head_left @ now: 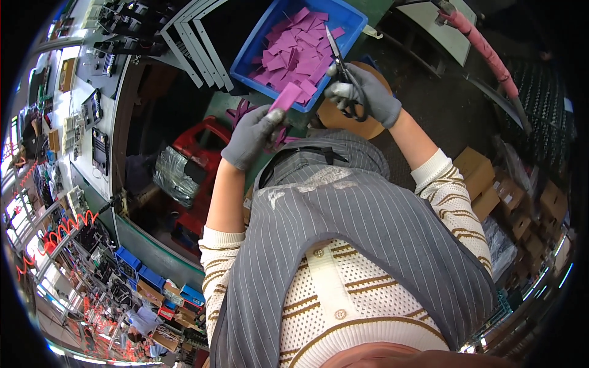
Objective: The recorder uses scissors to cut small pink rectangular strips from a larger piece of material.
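My left hand (250, 138), in a grey glove, pinches a flat pink strip (284, 98) between thumb and fingers at the near edge of a blue plastic bin (250, 44). Many small cut pink pieces (297, 50) lie heaped inside the bin. My right hand (373, 93), also gloved in grey, is closed around black-handled scissors (341, 61). Their blades point away from me, over the bin's right side. Darker magenta strips (241, 111) hang beside and below my left hand, partly hidden by it.
A round tan stool seat (359, 127) is partly under my right hand. At left stand a red frame (208, 138) with a plastic-wrapped bundle (176, 175), and a long workbench (92, 165). Cardboard boxes (475, 178) are stacked at right, near a pink-wrapped pole (481, 46).
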`<action>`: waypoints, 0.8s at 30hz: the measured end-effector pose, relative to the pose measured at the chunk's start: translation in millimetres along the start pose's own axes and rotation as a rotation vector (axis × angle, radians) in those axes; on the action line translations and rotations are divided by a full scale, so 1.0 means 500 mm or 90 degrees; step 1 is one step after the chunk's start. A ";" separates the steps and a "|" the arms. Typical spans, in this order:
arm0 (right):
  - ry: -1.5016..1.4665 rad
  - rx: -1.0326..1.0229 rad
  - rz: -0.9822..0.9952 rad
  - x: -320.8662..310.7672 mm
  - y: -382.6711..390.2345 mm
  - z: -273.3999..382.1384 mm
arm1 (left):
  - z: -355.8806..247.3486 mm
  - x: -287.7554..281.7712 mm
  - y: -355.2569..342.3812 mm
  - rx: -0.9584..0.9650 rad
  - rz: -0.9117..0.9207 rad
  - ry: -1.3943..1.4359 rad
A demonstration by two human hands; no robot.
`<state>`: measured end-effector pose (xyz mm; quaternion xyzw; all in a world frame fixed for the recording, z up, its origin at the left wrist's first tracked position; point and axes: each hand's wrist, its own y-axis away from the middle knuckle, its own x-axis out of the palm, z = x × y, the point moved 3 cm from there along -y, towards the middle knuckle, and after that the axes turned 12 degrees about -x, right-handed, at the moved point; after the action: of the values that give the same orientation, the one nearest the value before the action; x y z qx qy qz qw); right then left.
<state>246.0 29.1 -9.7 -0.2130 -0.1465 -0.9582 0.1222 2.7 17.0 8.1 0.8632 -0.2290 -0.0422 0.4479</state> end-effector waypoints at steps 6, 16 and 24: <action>0.117 -0.081 0.142 0.066 -0.017 -0.001 | -0.007 0.060 0.008 -0.014 0.091 0.026; 0.143 -0.129 0.051 0.044 -0.028 0.110 | -0.032 0.037 0.047 0.048 0.049 0.032; 0.226 0.040 0.268 -0.014 0.065 0.064 | -0.047 0.009 0.046 0.108 -0.010 0.075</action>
<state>273.5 10.7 22.4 -0.0639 -0.1048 -0.9291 0.3488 5.1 21.6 41.0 0.9010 -0.1979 0.0248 0.3853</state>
